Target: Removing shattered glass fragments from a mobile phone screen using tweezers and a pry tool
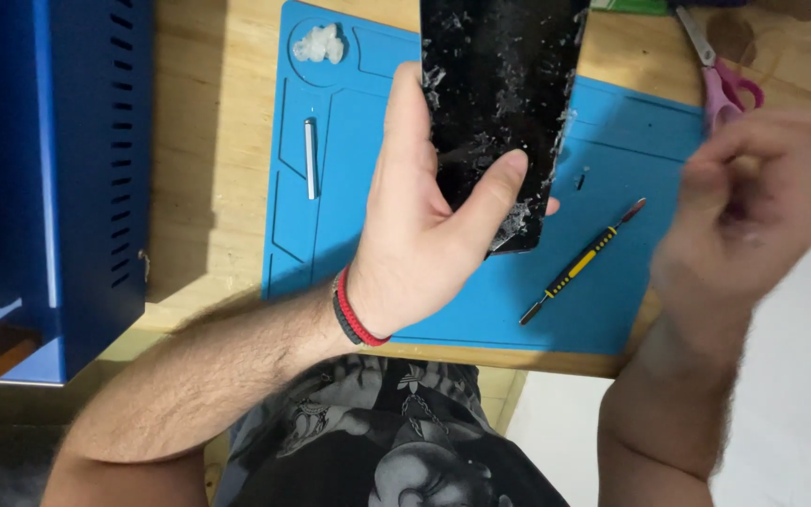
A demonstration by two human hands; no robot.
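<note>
Black cracked glass panel (499, 103) is sitting in the left hand (415, 235), whose grip is closing around its lower end, thumb pressing the face, panel rising toward 12 o'clock. Right hand (753, 207), at 3 o'clock, is blurring; its grip cannot be told. Yellow-black pry tool (579, 263) is lying on the blue mat (612, 310) between them.

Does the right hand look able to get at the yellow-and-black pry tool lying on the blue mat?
Probably yes: the pry tool lies uncovered on the blue mat, just beside the raised, blurred right hand, with nothing between them.
</note>
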